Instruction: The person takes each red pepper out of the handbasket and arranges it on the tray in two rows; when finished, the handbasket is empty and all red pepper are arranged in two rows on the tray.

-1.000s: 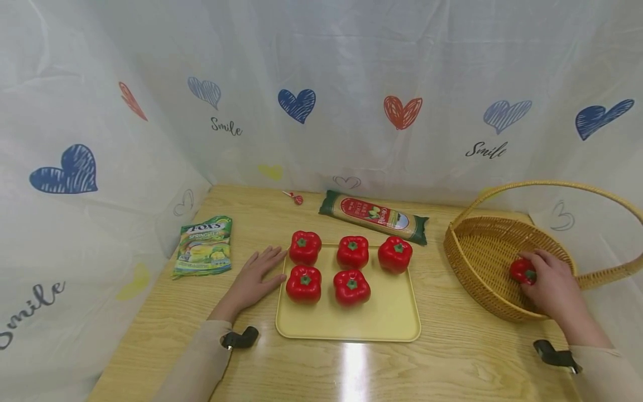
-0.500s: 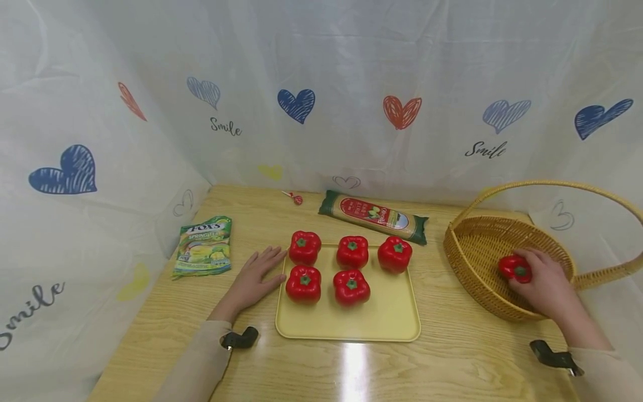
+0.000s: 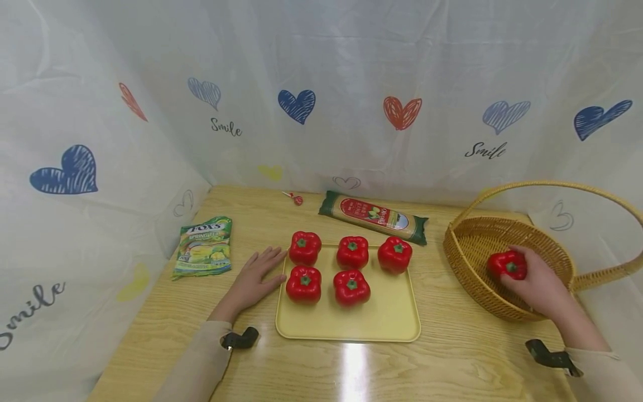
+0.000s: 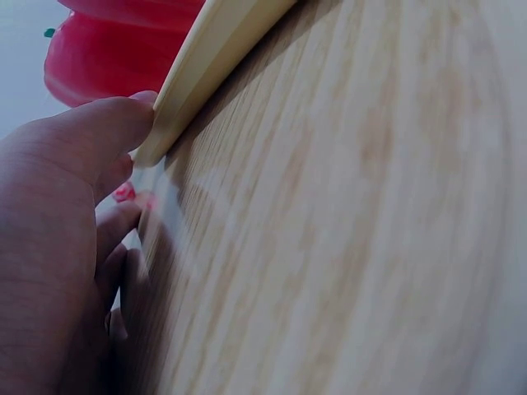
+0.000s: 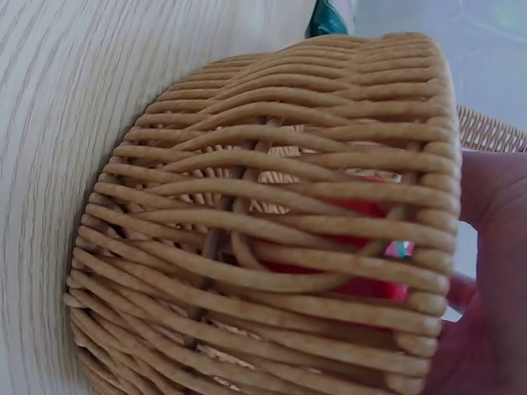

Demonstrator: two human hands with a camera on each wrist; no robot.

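In the head view my right hand (image 3: pixel 540 282) grips a red bell pepper (image 3: pixel 506 265) with a green stem, inside the wicker basket (image 3: pixel 459 262) on the right. Through the weave in the right wrist view, parts of the red pepper (image 5: pixel 329 267) show behind the basket wall (image 5: pixel 247 214). My left hand (image 3: pixel 255 281) lies with straight fingers on the table, its thumb at the left edge of the yellow tray (image 3: pixel 351 326). Several red bell peppers sit on that tray, one of them (image 3: pixel 305 285) close to the left thumb. The left wrist view shows the thumb touching the tray rim (image 4: pixel 193 78).
A green candy bag (image 3: pixel 203 247) lies left of the left hand. Behind the tray are a long noodle packet (image 3: pixel 374 216) and a small lollipop (image 3: pixel 297 199). The basket's tall handle (image 3: pixel 547 183) arches over its right side. A printed curtain (image 3: pixel 346 139) borders the table.
My right hand has brought the red bell pepper leftward within the basket and slightly up, so more of it shows. The left hand and the tray have stayed put.
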